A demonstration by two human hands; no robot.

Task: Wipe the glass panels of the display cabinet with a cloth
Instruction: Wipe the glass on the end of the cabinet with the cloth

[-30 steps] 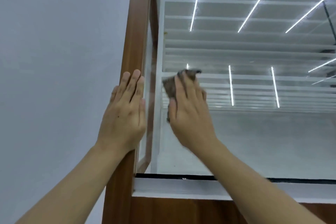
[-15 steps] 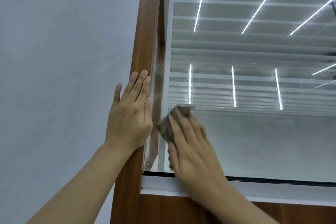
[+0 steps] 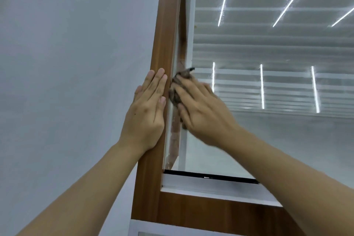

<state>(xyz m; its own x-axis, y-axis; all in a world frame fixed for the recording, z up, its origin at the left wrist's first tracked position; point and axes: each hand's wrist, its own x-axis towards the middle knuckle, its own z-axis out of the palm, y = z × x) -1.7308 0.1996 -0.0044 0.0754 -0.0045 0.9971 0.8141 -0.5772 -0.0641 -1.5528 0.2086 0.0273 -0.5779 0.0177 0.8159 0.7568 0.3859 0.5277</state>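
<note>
On wooden frame (image 3: 164, 25), left hand (image 3: 146, 113), fingers (image 3: 155, 84) together, right hand (image 3: 203, 113), fingers (image 3: 188, 90) spread, pressing cloth (image 3: 183, 73) to glass (image 3: 287, 140)

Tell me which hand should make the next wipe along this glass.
Right, most likely. The right hand presses the cloth on the glass panel beside the wooden frame, ready to sweep. The left hand rests flat on that frame and holds no cloth.

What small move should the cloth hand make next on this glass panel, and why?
Probably slide the right hand and cloth down the left edge of the glass panel toward the bottom rail. The cloth is pressed mid-height beside the wooden frame, smears show below it, and the left hand rests flat on the frame.
</note>
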